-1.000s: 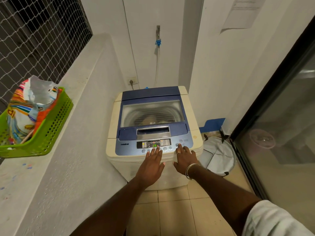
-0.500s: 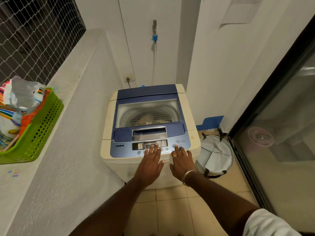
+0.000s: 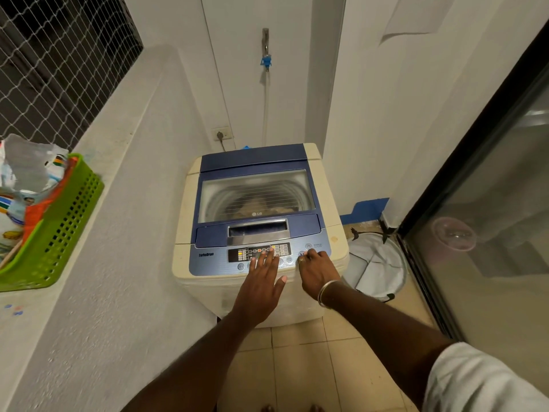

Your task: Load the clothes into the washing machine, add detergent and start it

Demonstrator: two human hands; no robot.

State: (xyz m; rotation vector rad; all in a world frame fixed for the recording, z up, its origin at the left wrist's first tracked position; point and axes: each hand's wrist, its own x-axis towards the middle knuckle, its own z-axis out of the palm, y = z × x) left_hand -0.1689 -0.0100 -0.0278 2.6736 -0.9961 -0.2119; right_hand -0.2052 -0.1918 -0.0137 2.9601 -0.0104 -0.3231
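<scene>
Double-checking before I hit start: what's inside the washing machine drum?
Through the window of the closed lid, a tan heap of clothes lies low in the drum. The lid's blue frame hides the drum's edges, and detergent can't be made out.

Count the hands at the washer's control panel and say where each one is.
2. The left hand lies flat, fingers over the middle of the control panel; the right hand, fingers curled, touches its right end. Neither is hidden.

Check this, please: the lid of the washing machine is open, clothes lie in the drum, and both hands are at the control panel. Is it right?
The lid is closed, not open; the head view shows the clothes through its window. The left hand and right hand are at the control panel.
</scene>
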